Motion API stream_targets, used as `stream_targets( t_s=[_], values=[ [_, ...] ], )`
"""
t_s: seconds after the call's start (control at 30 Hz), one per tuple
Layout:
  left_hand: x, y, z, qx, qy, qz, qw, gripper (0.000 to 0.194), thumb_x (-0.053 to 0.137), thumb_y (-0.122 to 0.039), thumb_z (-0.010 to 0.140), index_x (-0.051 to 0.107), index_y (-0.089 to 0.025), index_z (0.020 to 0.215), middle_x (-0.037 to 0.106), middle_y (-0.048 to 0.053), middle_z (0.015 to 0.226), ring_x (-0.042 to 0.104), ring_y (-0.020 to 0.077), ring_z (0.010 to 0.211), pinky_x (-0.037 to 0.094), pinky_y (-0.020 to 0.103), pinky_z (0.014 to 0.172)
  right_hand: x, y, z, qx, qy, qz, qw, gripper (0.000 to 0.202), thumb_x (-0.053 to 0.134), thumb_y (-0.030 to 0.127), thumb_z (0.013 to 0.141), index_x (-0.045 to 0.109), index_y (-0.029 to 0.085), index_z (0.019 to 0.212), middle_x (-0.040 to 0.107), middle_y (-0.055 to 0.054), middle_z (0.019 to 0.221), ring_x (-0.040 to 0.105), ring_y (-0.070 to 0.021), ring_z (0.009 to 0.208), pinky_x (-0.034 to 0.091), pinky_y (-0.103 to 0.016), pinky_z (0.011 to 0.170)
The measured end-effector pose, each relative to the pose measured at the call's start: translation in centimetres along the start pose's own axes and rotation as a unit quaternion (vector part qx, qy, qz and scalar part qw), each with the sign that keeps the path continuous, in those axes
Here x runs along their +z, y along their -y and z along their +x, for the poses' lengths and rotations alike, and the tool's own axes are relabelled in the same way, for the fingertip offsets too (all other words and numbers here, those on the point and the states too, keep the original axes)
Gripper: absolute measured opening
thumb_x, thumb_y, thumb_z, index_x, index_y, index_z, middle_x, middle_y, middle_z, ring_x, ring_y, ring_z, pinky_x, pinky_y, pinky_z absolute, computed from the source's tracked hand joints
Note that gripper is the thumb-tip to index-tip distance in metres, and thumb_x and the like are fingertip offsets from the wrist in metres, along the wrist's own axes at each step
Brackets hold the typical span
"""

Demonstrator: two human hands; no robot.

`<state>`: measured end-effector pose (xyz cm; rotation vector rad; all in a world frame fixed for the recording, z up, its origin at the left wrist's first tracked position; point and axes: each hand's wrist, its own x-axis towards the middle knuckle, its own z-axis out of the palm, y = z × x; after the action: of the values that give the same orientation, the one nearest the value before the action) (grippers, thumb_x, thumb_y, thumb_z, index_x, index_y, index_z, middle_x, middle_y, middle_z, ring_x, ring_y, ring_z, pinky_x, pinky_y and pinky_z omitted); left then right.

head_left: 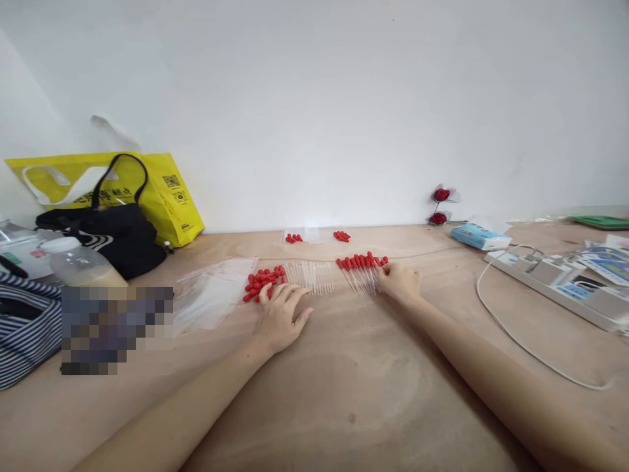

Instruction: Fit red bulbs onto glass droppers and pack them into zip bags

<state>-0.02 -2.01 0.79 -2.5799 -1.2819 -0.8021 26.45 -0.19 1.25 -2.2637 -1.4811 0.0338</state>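
Note:
On the wooden table (324, 367), my left hand (284, 318) rests with its fingers apart beside a pile of red bulb-shaped pieces (255, 286), its fingertips at the pile's right edge. Thin white sticks (314, 278) lie in a row just right of the pile. Farther right, a fanned row of clear thin tubes with red bulb ends (358, 263) lies on the table. My right hand (399, 280) is at the right end of that row, thumb and forefinger pinched near a red end; what they hold is too small to name.
Clear plastic bags (216, 295) lie at left, near a bottle (83, 262), a black bag (122, 239) and a yellow bag (179, 203). A bag with red pieces (317, 235) lies by the wall. At right are a tissue pack (479, 237) and power strip (550, 288).

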Motion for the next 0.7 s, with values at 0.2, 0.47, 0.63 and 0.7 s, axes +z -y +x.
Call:
stream_targets(
  t_s=[0.2, 0.47, 0.63, 0.7],
  values=[
    [-0.1, 0.0, -0.1, -0.013, 0.003, -0.009, 1.000, 0.016, 0.050, -0.028, 0.077, 0.055, -0.025, 0.092, 0.060, 0.002, 0.099, 0.050, 0.0224, 0.097, 0.016, 0.049, 0.092, 1.1, 0.7, 0.4, -0.002, 0.004, 0.001, 1.000, 0.028, 0.040, 0.034, 0.078, 0.064, 0.023, 0.088, 0.066, -0.005, 0.082, 0.057, -0.0227, 0.084, 0.026, -0.040, 0.082],
    [0.2, 0.1, -0.1, -0.013, 0.013, -0.012, 1.000, 0.012, 0.052, -0.029, 0.077, 0.058, -0.025, 0.087, 0.060, 0.001, 0.098, 0.050, 0.0215, 0.097, 0.016, 0.050, 0.091, 1.4, 1.3, 0.3, -0.024, 0.013, 0.018, 0.999, 0.026, 0.043, 0.033, 0.077, 0.065, 0.025, 0.087, 0.066, -0.004, 0.081, 0.057, -0.0228, 0.084, 0.025, -0.041, 0.083],
    [0.2, 0.1, -0.1, -0.017, 0.015, -0.015, 1.000, 0.011, 0.052, -0.029, 0.077, 0.058, -0.025, 0.085, 0.060, 0.002, 0.097, 0.050, 0.0221, 0.096, 0.015, 0.051, 0.092, 1.1, 1.3, 0.2, -0.024, -0.011, 0.049, 0.998, 0.025, 0.042, 0.033, 0.077, 0.065, 0.026, 0.085, 0.067, -0.002, 0.082, 0.057, -0.0210, 0.082, 0.024, -0.040, 0.083],
    [0.1, 0.1, -0.2, -0.017, 0.018, -0.016, 1.000, 0.012, 0.051, -0.029, 0.077, 0.058, -0.025, 0.085, 0.060, 0.002, 0.098, 0.049, 0.0226, 0.097, 0.015, 0.051, 0.092, 1.0, 1.2, 0.4, -0.019, -0.026, 0.052, 0.998, 0.025, 0.041, 0.032, 0.077, 0.065, 0.026, 0.083, 0.067, -0.001, 0.082, 0.058, -0.0206, 0.081, 0.024, -0.040, 0.083]
  ],
)
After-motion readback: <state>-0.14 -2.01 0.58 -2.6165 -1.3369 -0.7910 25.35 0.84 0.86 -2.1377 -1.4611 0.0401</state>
